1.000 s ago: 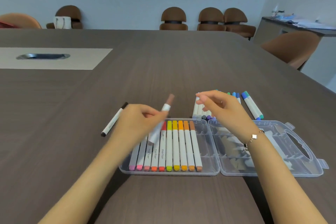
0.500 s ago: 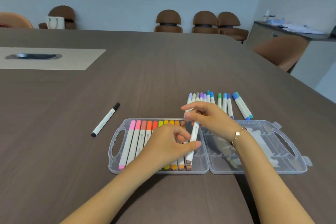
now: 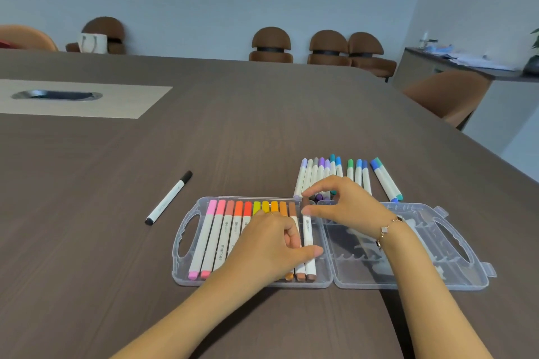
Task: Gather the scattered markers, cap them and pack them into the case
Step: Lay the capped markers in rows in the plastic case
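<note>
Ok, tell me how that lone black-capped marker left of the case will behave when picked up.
The black-capped marker looks slim and rigid, so probably light and stiff. Its round barrel lies flat on the smooth table, so a nudge may roll it. The cap seems on.

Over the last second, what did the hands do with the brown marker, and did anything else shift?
The left hand carried the brown marker from above the case down into the rightmost slot of the left tray. The right hand came in and now pinches its top end while the left thumb presses its barrel. The black marker and the blue-purple row on the table stayed put.
</note>
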Tool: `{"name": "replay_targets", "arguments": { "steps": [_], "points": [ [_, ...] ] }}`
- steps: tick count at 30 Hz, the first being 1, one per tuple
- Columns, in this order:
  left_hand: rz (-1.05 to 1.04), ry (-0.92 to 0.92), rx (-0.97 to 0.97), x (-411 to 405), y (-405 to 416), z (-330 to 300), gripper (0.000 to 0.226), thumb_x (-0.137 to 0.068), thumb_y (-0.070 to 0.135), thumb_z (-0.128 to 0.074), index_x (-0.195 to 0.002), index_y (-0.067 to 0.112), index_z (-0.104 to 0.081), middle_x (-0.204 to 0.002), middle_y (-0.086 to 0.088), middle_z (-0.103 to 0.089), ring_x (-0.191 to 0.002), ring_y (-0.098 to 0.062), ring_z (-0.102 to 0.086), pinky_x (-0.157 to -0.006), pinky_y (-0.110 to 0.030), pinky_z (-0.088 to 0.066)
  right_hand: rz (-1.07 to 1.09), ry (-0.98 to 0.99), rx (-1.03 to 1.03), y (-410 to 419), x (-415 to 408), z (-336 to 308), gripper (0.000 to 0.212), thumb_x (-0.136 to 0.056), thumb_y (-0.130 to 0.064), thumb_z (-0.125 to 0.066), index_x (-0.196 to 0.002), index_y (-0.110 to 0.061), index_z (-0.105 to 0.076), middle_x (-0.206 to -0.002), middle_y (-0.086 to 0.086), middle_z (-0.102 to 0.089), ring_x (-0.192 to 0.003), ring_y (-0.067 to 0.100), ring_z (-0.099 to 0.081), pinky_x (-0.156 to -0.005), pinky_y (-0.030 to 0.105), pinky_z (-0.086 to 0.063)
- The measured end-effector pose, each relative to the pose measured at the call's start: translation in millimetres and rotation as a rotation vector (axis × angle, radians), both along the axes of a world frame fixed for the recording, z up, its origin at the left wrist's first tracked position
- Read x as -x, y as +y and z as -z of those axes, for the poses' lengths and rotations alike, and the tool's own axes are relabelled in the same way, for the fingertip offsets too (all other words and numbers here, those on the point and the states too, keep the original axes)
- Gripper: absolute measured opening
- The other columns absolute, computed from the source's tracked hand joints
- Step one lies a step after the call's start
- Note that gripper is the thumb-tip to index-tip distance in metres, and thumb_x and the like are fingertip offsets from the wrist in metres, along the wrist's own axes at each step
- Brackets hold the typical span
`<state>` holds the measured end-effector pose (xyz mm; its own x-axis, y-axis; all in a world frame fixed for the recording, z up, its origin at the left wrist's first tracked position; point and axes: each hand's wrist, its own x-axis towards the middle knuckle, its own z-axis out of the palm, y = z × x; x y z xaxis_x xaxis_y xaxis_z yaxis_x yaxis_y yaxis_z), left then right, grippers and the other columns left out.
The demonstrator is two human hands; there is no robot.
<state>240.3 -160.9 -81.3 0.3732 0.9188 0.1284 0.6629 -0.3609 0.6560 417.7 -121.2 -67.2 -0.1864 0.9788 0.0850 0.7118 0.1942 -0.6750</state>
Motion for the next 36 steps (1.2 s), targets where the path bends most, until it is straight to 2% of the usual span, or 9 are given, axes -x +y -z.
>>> {"name": "replay_targets", "arguments": {
  "steps": [8,13,18,22,24,27,29,33,36],
  "points": [
    [0.050,-0.001,0.078,2,3,1,0.034,-0.073,0.047,-0.074,-0.054,0.026,-0.055,-0.051,0.012,-0.051,-0.054,-0.002,-0.050,-0.057,-0.015,-0.037,-0.096,-0.096,0.047,-1,-5,0,0.034,-0.071,-0.041,-0.075,-0.101,-0.045,-0.060,-0.102,-0.026,-0.051,-0.099,-0.003,-0.047,-0.076,0.007,-0.036],
    [0.031,0.019,0.076,0,4,0,0.035,-0.072,0.046,-0.075,-0.055,0.027,-0.052,-0.057,0.011,-0.050,-0.059,-0.005,-0.047,-0.058,-0.019,-0.036,-0.091,-0.143,0.069,2,-3,6,0.042,-0.072,-0.042,-0.074,-0.112,-0.036,-0.063,-0.116,-0.014,-0.052,-0.109,0.004,-0.044,-0.093,0.021,-0.038],
    [0.068,0.020,0.065,4,3,-5,0.034,-0.073,0.045,-0.075,-0.056,0.027,-0.052,-0.059,0.011,-0.051,-0.056,-0.002,-0.047,-0.054,-0.013,-0.035,-0.079,-0.206,0.085,0,-2,4,0.043,-0.074,-0.043,-0.073,-0.115,-0.035,-0.063,-0.118,-0.012,-0.047,-0.114,0.009,-0.040,-0.100,0.028,-0.038],
    [-0.275,-0.110,-0.199,55,31,-17,0.024,-0.079,0.040,-0.071,-0.067,0.025,-0.056,-0.076,0.007,-0.051,-0.071,-0.004,-0.050,-0.065,-0.018,-0.037,-0.027,-0.211,0.026,-3,3,1,0.039,-0.072,-0.048,-0.072,-0.108,-0.036,-0.064,-0.116,-0.014,-0.043,-0.115,0.008,-0.035,-0.099,0.028,-0.036],
    [-0.523,0.031,-0.307,96,51,-16,0.019,-0.080,0.037,-0.071,-0.084,0.021,-0.062,-0.091,0.000,-0.054,-0.087,-0.016,-0.055,-0.071,-0.029,-0.044,0.012,-0.187,-0.023,-3,6,0,0.038,-0.075,-0.051,-0.068,-0.109,-0.033,-0.063,-0.120,-0.013,-0.046,-0.118,0.008,-0.035,-0.102,0.031,-0.035],
    [-0.719,0.386,-0.003,138,71,-2,0.037,-0.082,0.040,-0.068,-0.103,0.010,-0.059,-0.110,-0.014,-0.050,-0.105,-0.033,-0.048,-0.083,-0.044,-0.048,0.074,-0.141,-0.116,-3,6,-5,0.036,-0.080,-0.049,-0.064,-0.112,-0.032,-0.061,-0.129,-0.013,-0.045,-0.124,0.008,-0.033,-0.103,0.029,-0.030],
    [-0.737,0.455,0.143,146,77,5,0.035,-0.088,0.038,-0.061,-0.104,0.007,-0.057,-0.112,-0.016,-0.051,-0.105,-0.034,-0.049,-0.085,-0.044,-0.048,0.109,-0.076,-0.173,-4,3,-9,0.032,-0.084,-0.042,-0.062,-0.113,-0.030,-0.062,-0.131,-0.014,-0.045,-0.127,0.007,-0.033,-0.104,0.029,-0.031],
    [-0.617,0.391,0.113,136,76,-3,0.025,-0.093,0.027,-0.055,-0.092,0.004,-0.063,-0.094,-0.012,-0.062,-0.086,-0.029,-0.057,-0.073,-0.034,-0.047,0.213,0.042,-0.281,-3,-3,-11,0.018,-0.088,-0.034,-0.058,-0.106,-0.034,-0.061,-0.118,-0.014,-0.052,-0.099,0.001,-0.047,-0.079,0.013,-0.038],
    [-0.490,0.058,0.096,106,54,-26,0.019,-0.093,0.031,-0.055,-0.085,0.016,-0.061,-0.082,0.000,-0.062,-0.070,-0.014,-0.054,-0.060,-0.022,-0.042,0.267,0.095,-0.272,-2,-7,-14,0.022,-0.091,-0.037,-0.053,-0.111,-0.031,-0.062,-0.111,-0.012,-0.060,-0.087,-0.001,-0.054,-0.066,0.007,-0.041]
  ]
}}
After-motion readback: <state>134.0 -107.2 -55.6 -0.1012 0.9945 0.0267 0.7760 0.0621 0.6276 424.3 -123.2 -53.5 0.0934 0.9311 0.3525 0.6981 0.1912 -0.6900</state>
